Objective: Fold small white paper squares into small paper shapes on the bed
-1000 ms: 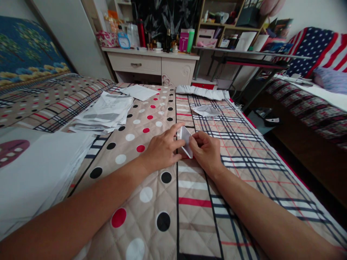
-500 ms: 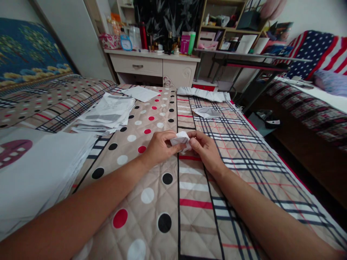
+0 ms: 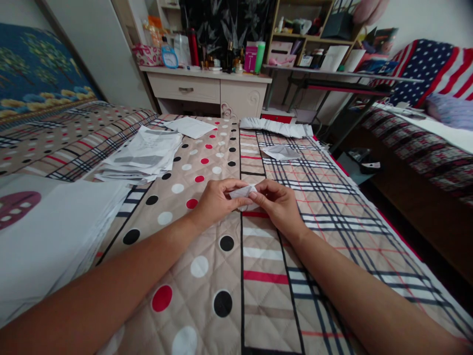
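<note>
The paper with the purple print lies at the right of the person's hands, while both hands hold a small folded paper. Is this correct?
Not quite. The head view shows the paper with the purple print to the left of the left hand and right hand, not at their right. Both do hold a small folded paper.
</note>
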Action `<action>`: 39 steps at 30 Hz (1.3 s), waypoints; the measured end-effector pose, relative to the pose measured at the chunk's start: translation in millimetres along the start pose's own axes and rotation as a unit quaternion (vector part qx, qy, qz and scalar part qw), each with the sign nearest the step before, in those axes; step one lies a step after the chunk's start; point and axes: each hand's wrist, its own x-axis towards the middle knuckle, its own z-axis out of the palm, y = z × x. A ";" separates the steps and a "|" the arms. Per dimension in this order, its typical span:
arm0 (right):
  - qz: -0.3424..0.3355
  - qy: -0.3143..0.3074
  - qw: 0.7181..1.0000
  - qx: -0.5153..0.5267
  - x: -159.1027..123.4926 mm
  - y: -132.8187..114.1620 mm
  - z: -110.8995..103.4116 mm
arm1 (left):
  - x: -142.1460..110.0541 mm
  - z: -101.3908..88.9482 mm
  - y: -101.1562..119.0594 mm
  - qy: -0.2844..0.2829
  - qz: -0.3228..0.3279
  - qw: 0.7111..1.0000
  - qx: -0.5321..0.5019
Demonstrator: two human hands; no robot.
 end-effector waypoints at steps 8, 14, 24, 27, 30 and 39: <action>-0.022 0.014 1.000 -0.004 1.0 2.4 -1.3 | 1.6 1.1 2.7 -0.012 -0.050 0.997 -0.066; 0.011 -0.050 0.998 -0.029 2.0 3.0 1.9 | -0.6 1.7 4.4 -0.041 -0.074 0.996 -0.037; 0.045 0.091 0.995 0.001 1.3 -6.6 1.9 | 3.5 4.3 3.6 -0.083 -0.184 0.969 -0.140; 0.073 0.077 0.993 0.050 1.2 -8.0 2.7 | 4.1 2.7 3.5 -0.059 -0.178 0.970 -0.152; 0.099 0.069 0.989 0.086 1.2 -8.2 3.5 | 4.4 2.6 2.0 -0.036 -0.165 0.973 -0.158; 0.125 0.035 0.983 0.133 1.4 -7.3 7.9 | 5.0 4.6 8.5 -0.012 -0.227 0.966 -0.119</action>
